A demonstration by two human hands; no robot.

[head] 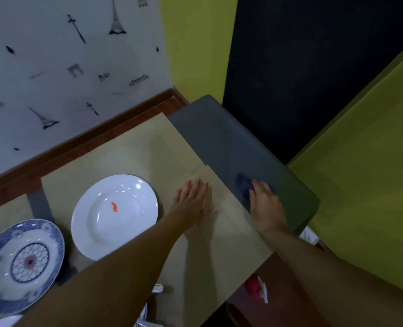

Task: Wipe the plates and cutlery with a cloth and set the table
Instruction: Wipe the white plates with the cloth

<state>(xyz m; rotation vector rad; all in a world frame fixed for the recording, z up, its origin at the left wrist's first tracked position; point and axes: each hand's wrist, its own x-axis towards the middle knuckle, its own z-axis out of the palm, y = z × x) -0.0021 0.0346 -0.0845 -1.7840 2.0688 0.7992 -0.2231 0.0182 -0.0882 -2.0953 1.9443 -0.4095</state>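
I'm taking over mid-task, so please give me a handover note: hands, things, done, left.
Left hand lies flat, open, on the beige tabletop.
Right hand grips the dark blue cloth on the grey pad.
Round white plate, orange-red smear at its centre, is unwiped; round blue-patterned plate sits left of it.
Done: cloth in hand.
Left: wipe plates and cutlery, set the table.
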